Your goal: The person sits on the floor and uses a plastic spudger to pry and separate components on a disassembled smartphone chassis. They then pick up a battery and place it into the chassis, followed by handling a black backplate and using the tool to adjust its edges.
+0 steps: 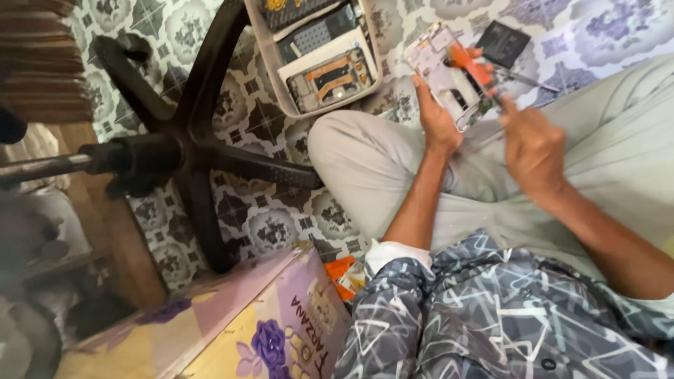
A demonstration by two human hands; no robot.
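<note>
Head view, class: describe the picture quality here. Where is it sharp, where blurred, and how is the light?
Head view: soft, even daylight, no hard shadows or glare; the left hand holding the opened phone is fairly sharp; the right hand and the orange-handled tool are slightly motion-smeared; the chair base is clear, but the left edge dissolves into dark blur; wide-angle tilt skews the tiled floor.

Sprawled across the patterned grey-and-white floor tiles (274, 224): a black five-armed swivel-chair base (184, 144). Just right of that base, above its upper arm, a pale plastic tray (281, 84) packed with flat phone parts; farther right, a small black rectangular slab (504, 42) flat on the tiles. Below the base, a purple-and-yellow flowered cardboard box (232, 326), with an orange packet (342, 274) at its right corner.
</note>
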